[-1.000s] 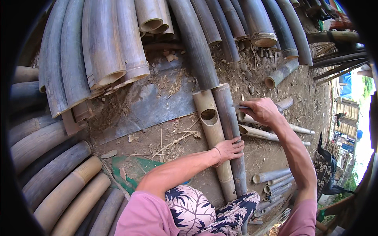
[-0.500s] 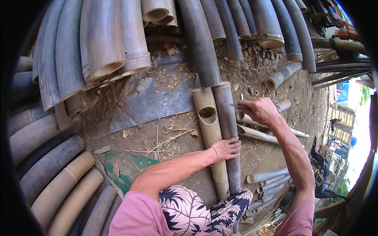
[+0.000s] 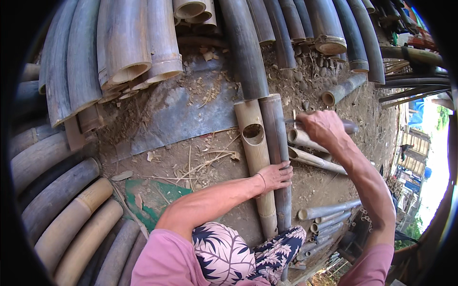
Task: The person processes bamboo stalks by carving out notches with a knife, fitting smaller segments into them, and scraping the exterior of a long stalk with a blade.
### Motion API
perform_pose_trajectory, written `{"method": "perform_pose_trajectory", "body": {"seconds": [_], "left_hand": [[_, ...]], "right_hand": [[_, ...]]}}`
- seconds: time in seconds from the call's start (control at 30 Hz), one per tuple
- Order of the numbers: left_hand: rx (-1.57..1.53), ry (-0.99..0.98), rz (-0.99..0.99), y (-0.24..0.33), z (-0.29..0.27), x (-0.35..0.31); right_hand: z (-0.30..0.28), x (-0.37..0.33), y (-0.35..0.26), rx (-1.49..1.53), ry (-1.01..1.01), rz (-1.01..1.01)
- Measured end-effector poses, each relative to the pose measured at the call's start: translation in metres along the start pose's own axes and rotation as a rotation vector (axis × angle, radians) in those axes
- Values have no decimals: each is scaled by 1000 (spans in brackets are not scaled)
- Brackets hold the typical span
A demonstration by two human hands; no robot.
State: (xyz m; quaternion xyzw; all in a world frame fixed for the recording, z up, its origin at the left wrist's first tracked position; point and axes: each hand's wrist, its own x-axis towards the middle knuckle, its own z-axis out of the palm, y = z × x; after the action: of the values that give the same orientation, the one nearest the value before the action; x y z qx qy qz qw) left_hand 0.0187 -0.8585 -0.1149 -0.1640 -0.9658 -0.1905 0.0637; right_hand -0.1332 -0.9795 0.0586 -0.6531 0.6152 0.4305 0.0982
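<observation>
My left hand (image 3: 276, 177) rests across two bamboo poles lying side by side in front of me, its fingers curled over the greyish bamboo pole (image 3: 275, 125). The paler bamboo pole (image 3: 256, 156), just left of it, has an oval opening cut near its far end. My right hand (image 3: 322, 127) is closed round a knife (image 3: 351, 127), held above the ground to the right of the greyish pole's far part. A thin, blurred blade points left toward that pole; the handle's dark end sticks out on the hand's other side.
A dark thick bamboo pole (image 3: 241, 52) meets the far ends of the two poles. Bamboo stacks (image 3: 126, 43) line the back and left. Cut bamboo pieces (image 3: 317, 161) lie at right, shorter tubes (image 3: 329, 210) nearer me. A metal sheet (image 3: 191, 117) and shavings cover ground at left.
My right hand has shifted slightly right and turned, with the knife still in it. The left hand stays on the greyish pole. The whole view has shifted a little.
</observation>
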Motion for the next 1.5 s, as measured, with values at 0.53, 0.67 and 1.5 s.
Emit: {"method": "perform_pose_trajectory", "body": {"seconds": [0.53,0.67,1.5], "left_hand": [[10,-4,-11,0,0,3],[-33,-15,-16,-1,-2,2],[-87,-204,-34,-7,-30,39]], "right_hand": [[38,-13,-9,514,349,-159],[36,-11,-13,521,322,-138],[373,-566,-116,744,181,1570]]}}
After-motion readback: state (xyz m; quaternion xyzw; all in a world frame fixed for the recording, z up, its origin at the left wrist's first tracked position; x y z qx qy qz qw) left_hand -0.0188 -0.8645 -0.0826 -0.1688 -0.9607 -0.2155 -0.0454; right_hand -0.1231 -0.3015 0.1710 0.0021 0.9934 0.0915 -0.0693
